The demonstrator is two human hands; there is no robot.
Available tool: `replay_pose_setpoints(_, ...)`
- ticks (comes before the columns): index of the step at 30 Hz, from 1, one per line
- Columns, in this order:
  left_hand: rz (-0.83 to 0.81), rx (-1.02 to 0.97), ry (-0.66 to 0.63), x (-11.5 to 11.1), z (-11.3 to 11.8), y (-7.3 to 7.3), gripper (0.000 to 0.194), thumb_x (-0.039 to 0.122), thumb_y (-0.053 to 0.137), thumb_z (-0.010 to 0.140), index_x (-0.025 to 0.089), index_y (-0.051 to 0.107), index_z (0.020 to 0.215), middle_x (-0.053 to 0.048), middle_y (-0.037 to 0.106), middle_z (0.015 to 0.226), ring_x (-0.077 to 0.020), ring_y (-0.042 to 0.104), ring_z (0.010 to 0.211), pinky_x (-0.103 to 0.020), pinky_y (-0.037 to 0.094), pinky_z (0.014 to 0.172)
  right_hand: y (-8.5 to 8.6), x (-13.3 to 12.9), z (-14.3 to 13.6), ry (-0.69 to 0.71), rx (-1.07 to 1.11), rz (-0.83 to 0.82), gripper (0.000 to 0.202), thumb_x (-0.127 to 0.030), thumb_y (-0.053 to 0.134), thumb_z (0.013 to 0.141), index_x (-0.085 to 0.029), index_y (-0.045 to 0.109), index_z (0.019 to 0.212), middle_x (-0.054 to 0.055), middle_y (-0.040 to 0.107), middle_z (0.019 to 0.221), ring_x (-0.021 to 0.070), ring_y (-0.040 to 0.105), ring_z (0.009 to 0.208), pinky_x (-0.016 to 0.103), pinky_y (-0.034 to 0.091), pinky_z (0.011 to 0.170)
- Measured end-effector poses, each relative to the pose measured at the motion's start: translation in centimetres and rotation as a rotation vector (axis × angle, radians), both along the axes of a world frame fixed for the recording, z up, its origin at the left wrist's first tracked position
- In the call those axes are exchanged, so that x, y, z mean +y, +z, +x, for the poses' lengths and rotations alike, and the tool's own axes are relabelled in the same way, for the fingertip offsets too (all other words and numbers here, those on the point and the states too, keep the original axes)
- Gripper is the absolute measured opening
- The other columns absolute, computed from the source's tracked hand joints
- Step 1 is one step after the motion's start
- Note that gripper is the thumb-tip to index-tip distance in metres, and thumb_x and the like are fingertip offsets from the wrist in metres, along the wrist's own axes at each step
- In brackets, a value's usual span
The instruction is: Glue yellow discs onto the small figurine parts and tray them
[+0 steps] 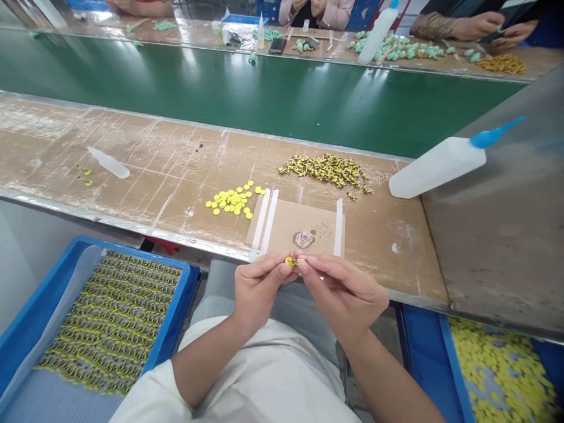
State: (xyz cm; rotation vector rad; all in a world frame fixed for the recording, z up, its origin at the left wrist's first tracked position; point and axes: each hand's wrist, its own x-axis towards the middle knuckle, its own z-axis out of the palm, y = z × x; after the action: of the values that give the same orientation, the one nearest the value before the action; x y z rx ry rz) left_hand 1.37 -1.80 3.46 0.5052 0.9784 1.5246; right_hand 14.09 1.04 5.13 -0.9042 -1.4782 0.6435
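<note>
Between the fingertips of my left hand [259,285] is a small yellow disc [289,262], pinched at its edge. My right hand [341,291] pinches a tiny dark-and-yellow piece [296,263] against the disc; its exact shape is too small to tell. Both hands meet just over the near edge of a cardboard sheet [286,226], which is taped down with white strips. On the sheet lies a round smear of glue [304,238]. Loose yellow discs [233,200] are scattered left of the sheet, and a pile of small yellow-and-black pieces [326,170] lies beyond it.
A white bottle with a blue nozzle [438,167] leans by the metal panel [502,235] at right. A blue tray [191,282] with rows of pieces stands lower left; another bin [456,364] holds yellow discs. Past the green belt [264,88], other people's hands [478,26] work.
</note>
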Motion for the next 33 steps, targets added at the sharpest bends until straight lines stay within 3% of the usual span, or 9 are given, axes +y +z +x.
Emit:
replay_pose_setpoints(5,0.087,0.099,0.024,0.0,-0.4,-0.4,0.016,0.025,0.083,0.077,0.025,0.081,0.093,-0.007,0.076,0.088,-0.0180,0.072,0.080,-0.026,0.065,0.069,-0.1,-0.2,0.1,0.097,0.023,-0.054,0.027,-0.008,0.078,0.082,-0.028,0.077,0.100,0.003,0.075,0.096,0.0246,0.074,0.084,0.037,0.067,0.075)
replay_pose_setpoints(10,0.114,0.137,-0.027,-0.3,-1.6,-0.3,0.016,0.024,0.083,0.076,0.025,0.081,0.092,-0.007,0.075,0.083,-0.0180,0.071,0.074,-0.026,0.064,0.063,-0.1,0.0,0.5,0.193,0.067,-0.219,0.021,-0.011,0.080,0.082,-0.025,0.078,0.097,0.004,0.075,0.095,0.0233,0.074,0.083,0.033,0.066,0.077)
replay_pose_setpoints(16,0.067,0.191,-0.088,-2.2,-3.6,0.5,0.018,0.022,0.084,0.075,0.025,0.081,0.092,-0.007,0.075,0.080,-0.0177,0.072,0.071,-0.027,0.064,0.067,-0.1,0.2,0.5,0.420,0.058,-0.339,0.014,-0.015,0.081,0.082,-0.023,0.080,0.093,0.006,0.075,0.091,0.0229,0.075,0.079,0.029,0.067,0.072)
replay_pose_setpoints(20,-0.020,0.188,0.000,-4.3,-4.5,0.5,0.017,0.026,0.083,0.076,0.025,0.081,0.094,-0.007,0.075,0.081,-0.0175,0.073,0.072,-0.026,0.064,0.068,-0.3,-0.6,-1.1,0.510,0.087,-0.509,0.010,-0.020,0.083,0.081,-0.021,0.080,0.090,0.008,0.075,0.092,0.0259,0.075,0.083,0.032,0.067,0.075)
replay_pose_setpoints(25,-0.132,0.146,0.152,-7.1,-4.9,0.9,0.018,0.031,0.084,0.075,0.024,0.081,0.091,-0.007,0.074,0.081,-0.0179,0.073,0.073,-0.028,0.065,0.069,0.4,-1.7,-3.3,0.606,0.098,-0.801,0.018,-0.031,0.086,0.078,-0.018,0.080,0.088,0.011,0.075,0.092,0.0281,0.074,0.081,0.036,0.067,0.077)
replay_pose_setpoints(33,-0.259,0.114,0.270,-10.6,-5.7,1.7,0.021,0.035,0.086,0.073,0.020,0.082,0.086,-0.008,0.076,0.082,-0.0177,0.072,0.070,-0.028,0.064,0.066,0.5,-2.7,-5.5,0.798,0.079,-0.940,0.022,-0.036,0.088,0.076,-0.017,0.080,0.085,0.013,0.074,0.091,0.0307,0.074,0.078,0.041,0.066,0.073)
